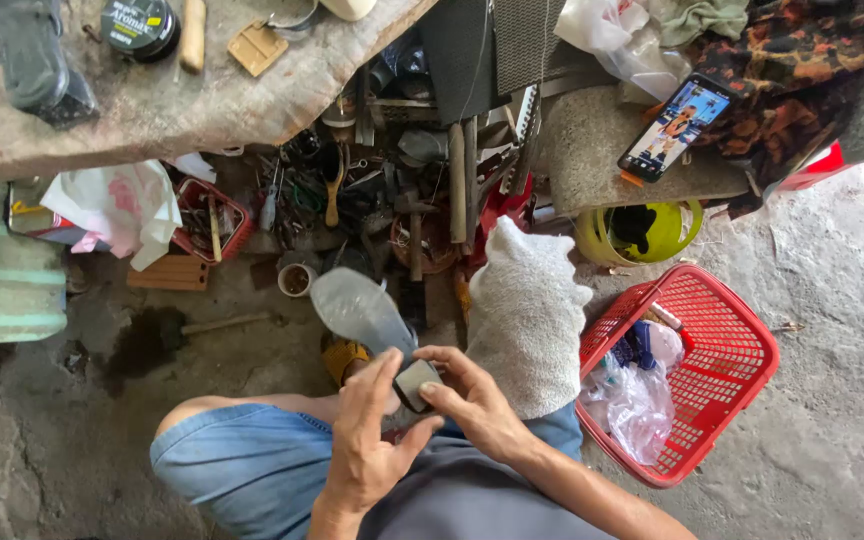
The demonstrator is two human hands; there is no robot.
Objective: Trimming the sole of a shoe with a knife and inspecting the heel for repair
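Note:
My left hand [364,430] and my right hand [472,400] meet over my lap, both holding the heel end of a dark shoe [372,322] whose grey sole points away from me. The fingertips of my right hand press on the black heel piece [415,383], and my left thumb lies against it from the other side. A pale grey towel [526,318] is draped over my right knee, just beside the right hand. My legs are in blue denim shorts [242,465].
A red plastic basket [727,395] with bags and bottles stands at my right. Several tools lie in a pile [382,195] ahead. A phone [677,128] with a lit screen rests on a stone block. A worn bench [152,100] with a black shoe and polish tin sits at the upper left.

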